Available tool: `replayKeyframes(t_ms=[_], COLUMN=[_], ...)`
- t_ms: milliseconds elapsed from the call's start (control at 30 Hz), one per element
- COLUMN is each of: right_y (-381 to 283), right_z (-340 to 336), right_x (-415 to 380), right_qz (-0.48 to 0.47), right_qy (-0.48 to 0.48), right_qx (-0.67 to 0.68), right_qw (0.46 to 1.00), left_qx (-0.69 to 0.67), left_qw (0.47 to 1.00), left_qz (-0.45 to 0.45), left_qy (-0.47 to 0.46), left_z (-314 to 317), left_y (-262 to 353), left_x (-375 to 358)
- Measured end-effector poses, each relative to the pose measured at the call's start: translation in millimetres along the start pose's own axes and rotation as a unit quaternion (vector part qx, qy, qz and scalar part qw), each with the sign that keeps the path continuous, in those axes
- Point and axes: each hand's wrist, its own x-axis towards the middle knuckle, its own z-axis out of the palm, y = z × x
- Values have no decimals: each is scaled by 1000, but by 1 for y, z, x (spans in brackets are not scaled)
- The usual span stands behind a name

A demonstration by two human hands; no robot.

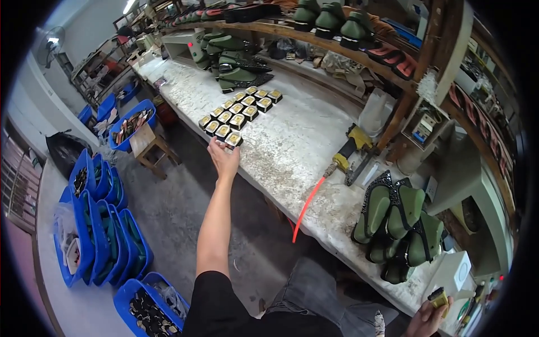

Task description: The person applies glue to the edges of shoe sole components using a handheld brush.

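Note:
My left hand [225,156] reaches to the near edge of the bench, its fingers around the nearest block [233,140] of a group. Several dark blocks with pale tops and gold centres [237,108] stand there in rows. At the lower right, my right hand [431,319] holds a small yellow and dark block [437,297] between thumb and fingers. Above that hand, green shoe forms with dark glittery uppers [407,208] lie in a pile on the bench.
A yellow and black air tool [352,147] with a red hose [307,209] lies on the white bench [292,151]. More green forms [236,64] stand at the back. Blue bins [106,236] and a wooden stool [145,143] are on the left.

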Motion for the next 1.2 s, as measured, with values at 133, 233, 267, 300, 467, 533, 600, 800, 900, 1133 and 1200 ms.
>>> replayKeyframes(t_ms=[133, 233, 267, 300, 467, 533, 600, 800, 900, 1133, 1200], right_y=[-12, -32, -39, -47, -79, -86, -89, -119, -119, -113, -118], right_z=[-34, -29, -28, -18, -49, -66, -81, -113, -138, -146, -149], right_x=[-11, -33, -43, -40, -50, -49, -48, -52, -66, -87, -88], right_qz=[-15, -39, -29, -23, -27, -38, -45, -38, -36, -30, -35], right_qy=[13, 62, 218, 195, 160, 174, 186, 196, 199, 264, 272], right_qx=[2, 2, 13, 24, 73, 82, 79, 66, 71, 120, 135], right_qw=[1000, 997, 976, 980, 984, 981, 978, 978, 977, 957, 952], left_qx=[14, -37, 103, 142, -145, -296, -390, -77, 75, 77, 13], left_qw=[1000, 998, 989, 987, 982, 929, 782, 708, 704, 700, 702], left_qz=[11, -16, 105, 76, 112, 164, 306, 501, 560, 461, 430], left_qy=[-9, -40, 18, 19, -43, -148, -379, -491, -430, -540, -568], left_z=[0, -12, -13, -17, -57, -98, -119, -10, 49, 38, 0], left_y=[-1, 21, 14, 37, 203, 314, 402, 534, 531, 520, 535], left_x=[2, 5, -1, -19, -155, -254, -326, -464, -507, -489, -475])
